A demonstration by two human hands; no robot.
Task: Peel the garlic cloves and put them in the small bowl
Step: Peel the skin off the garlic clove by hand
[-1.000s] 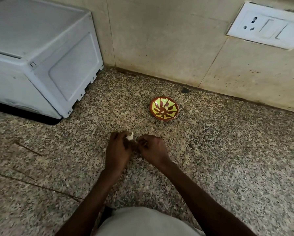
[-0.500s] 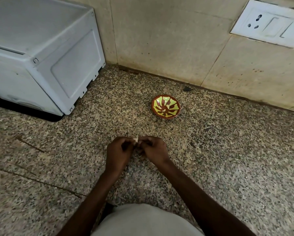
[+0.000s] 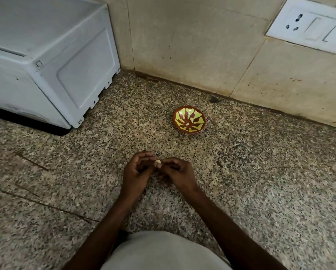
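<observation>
Garlic clove (image 3: 157, 163) sits pinched between the curled fingertips of your left hand (image 3: 137, 173) and right hand (image 3: 179, 172), low over the granite counter (image 3: 260, 182). Your small bowl (image 3: 189, 119) stands at one o'clock, well apart, holding pale peeled cloves (image 3: 188, 122).

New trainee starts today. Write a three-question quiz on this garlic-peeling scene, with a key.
1. True or false: the garlic clove rests in the small bowl.
2. Which hand touches the clove? A) left hand only B) right hand only C) both
3. Fill in: the white appliance stands to the ____ of the bowl on the counter.

Key: 1. False, the fingertips of the two hands pinch it above the counter. 2. C. 3. Left.
</observation>
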